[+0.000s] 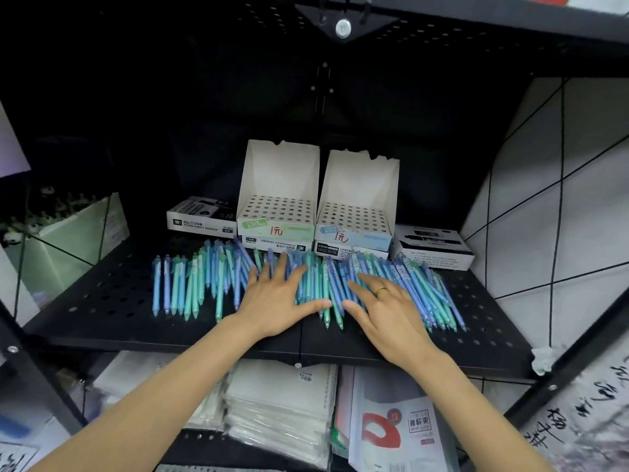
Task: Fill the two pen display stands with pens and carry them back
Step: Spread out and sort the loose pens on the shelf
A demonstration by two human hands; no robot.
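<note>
Resting flat on pens (190, 284): left hand (279, 301), right hand (388, 308)

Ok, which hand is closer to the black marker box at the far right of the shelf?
Right. The right hand lies flat on the pens just below-left of the black marker box; the left hand rests farther left, past the shelf's middle.

Matt black perforated metal shelf (102, 301); glossy plastic pens (190, 284) (blue and green); white card stands (277, 185), matt; plastic-wrapped packs (272, 413) shine below.
</note>
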